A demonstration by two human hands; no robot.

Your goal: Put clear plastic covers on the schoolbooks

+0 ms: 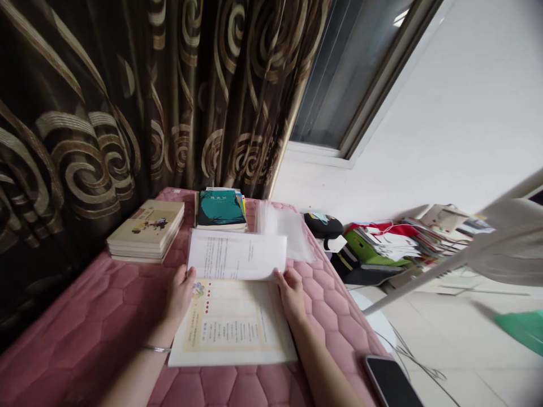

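Observation:
A large printed sheet (233, 325) lies on the pink quilted mattress (106, 316), and its far half is folded up and over toward me as a white flap (237, 255). My left hand (180, 294) pinches the sheet's left edge at the fold, thumb on top. At the right edge of the fold my right hand (291, 291) grips it the same way. A thin bracelet (156, 349) sits on my left wrist.
A stack of cream books (146, 230) and a teal-covered book pile (220, 209) lie beyond the sheet, with clear plastic sleeves (288, 229) to their right. A dark phone (392, 381) rests at the mattress's right edge. Cluttered books and papers (399, 240) cover the floor; a patterned curtain (127, 96) hangs behind.

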